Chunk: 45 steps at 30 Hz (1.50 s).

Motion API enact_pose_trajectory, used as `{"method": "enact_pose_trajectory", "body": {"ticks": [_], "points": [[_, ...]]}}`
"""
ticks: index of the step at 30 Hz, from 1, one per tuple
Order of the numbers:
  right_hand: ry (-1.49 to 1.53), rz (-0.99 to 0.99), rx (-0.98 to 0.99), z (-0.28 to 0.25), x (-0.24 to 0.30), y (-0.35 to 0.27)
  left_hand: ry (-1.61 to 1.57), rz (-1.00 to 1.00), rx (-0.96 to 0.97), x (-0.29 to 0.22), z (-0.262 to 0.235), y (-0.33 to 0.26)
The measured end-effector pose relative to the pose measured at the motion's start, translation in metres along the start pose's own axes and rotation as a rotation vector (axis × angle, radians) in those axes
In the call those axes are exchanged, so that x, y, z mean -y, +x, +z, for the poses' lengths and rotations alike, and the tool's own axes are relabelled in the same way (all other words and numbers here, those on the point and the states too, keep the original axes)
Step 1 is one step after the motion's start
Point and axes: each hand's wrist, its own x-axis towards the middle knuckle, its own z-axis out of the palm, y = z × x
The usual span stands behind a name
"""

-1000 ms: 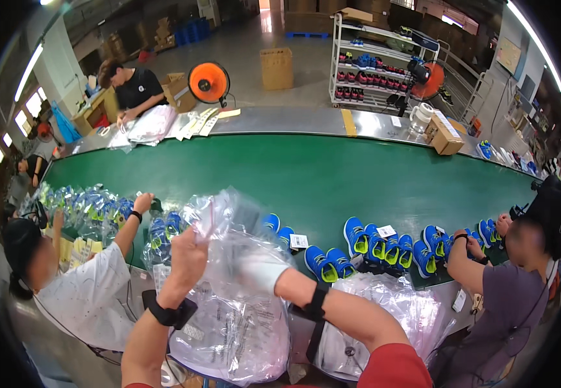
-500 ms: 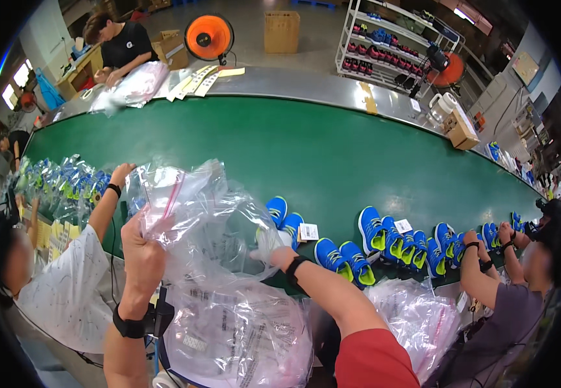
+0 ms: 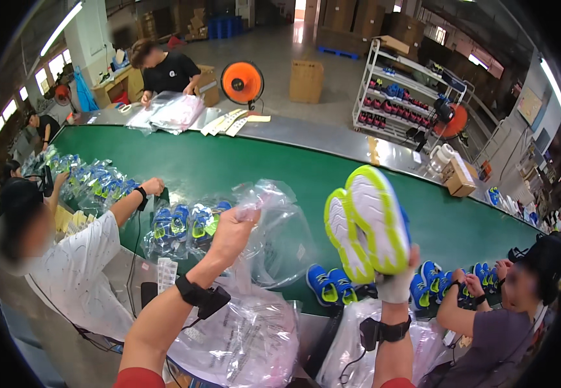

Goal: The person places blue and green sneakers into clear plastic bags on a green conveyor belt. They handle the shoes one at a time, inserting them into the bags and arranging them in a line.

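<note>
Green conveyor belt (image 3: 287, 161) is stretching across the workshop, its smooth, matte surface running beside a shiny metal ledge (image 3: 332, 131). At the near side, a slick, crinkled stack of plastic bags (image 3: 242, 339) is lying below the left forearm. One loose bag (image 3: 284, 239), thin, clear and glossy, is hanging over the belt in soft folds. To its right, apart from it, a pair of shoes (image 3: 376, 220) is being held up above the belt, curved white soles facing the camera, grooved and rimmed in bright yellow-green, a sliver of blue upper showing. The left hand (image 3: 232, 234) is pinching the bag's gathered edge. Unlike half a second ago, the right hand (image 3: 394, 289), partly covered in white, is gripping the pair instead of working at the bag, so the left alone is supporting the film; the shoes are hiding most right fingers.
</note>
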Motion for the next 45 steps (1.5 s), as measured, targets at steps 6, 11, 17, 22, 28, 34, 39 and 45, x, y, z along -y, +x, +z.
{"method": "enact_pose_trajectory", "body": {"ticks": [6,11,17,22,28,34,39,45], "points": [[-1.424,-0.155,0.578,0.027,0.012,-0.029,0.064,0.218,0.247,-0.047,0.055,-0.03],[-0.918,-0.254,0.472,-0.019,-0.059,-0.041,0.374,0.53,0.495,-0.041,0.14,-0.096],[-1.947,-0.288,1.075,0.065,0.004,-0.065,0.442,0.489,0.298,-0.052,0.125,-0.04],[-1.233,-0.234,0.734,-0.025,-0.046,-0.019,0.572,0.36,0.821,-0.089,0.111,-0.085],[-1.587,-0.219,0.351,-0.009,-0.112,-0.007,0.471,0.657,0.588,0.009,0.088,-0.131],[-1.589,-0.242,0.424,0.068,-0.184,0.028,0.3,0.225,0.427,-0.031,0.027,-0.073],[-1.242,-0.25,0.542,0.119,-0.262,0.074,0.165,-0.073,0.206,0.004,-0.017,-0.029],[-0.517,0.392,0.589,0.082,-0.117,0.022,-0.278,-0.278,0.027,0.024,-0.024,-0.024]]}}
